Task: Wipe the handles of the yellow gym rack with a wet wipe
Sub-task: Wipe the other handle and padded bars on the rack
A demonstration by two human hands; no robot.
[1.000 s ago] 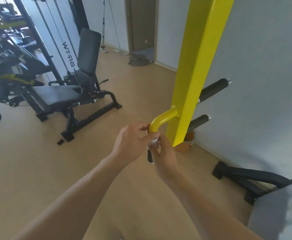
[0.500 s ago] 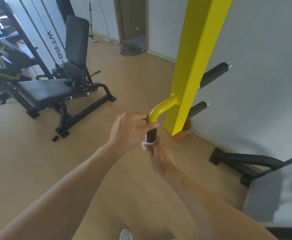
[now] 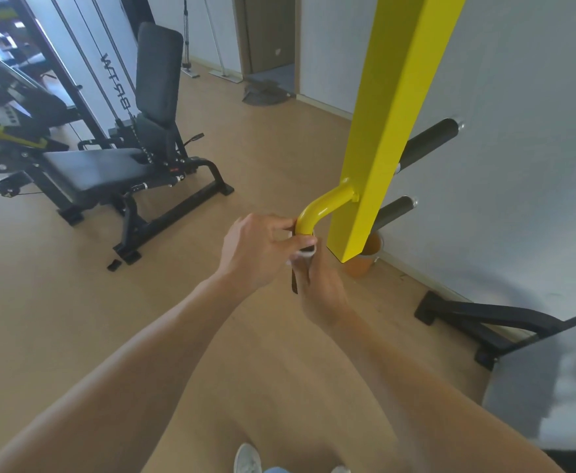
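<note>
At the bend of the handle: both hands meet on the downward part of the yellow handle (image 3: 317, 213), which curves out from the yellow post (image 3: 382, 131) of the rack.
Left hand: the left hand (image 3: 262, 247) closes around the handle from the side, thumb laid across the front, pinching the wipe (image 3: 305, 252) against the bar just under the yellow curve.
Right hand: the right hand (image 3: 320, 288) comes up from below the left hand's hold with its fingers curled near the wipe and the black grip (image 3: 294, 283); whether it clamps the bar or only steadies the wipe I cannot tell.
Wipe: a small white fold, mostly hidden between the two hands, touching the bar where yellow paint gives way to black grip.
Step in hand, as I judge it: wiping down the black grip below the bend.
How to do it well: keep the wipe wrapped fully round the bar, not bunched on one face; slide down to the free end under the hold, twisting the wrist so the far side gets cleaned too; press evenly.
Risk: the wipe could slip out between the fingers or ride up in a wad.
Left to wipe, likely: the two black pegs (image 3: 426, 141) beyond the post, well away from the hold.
</note>
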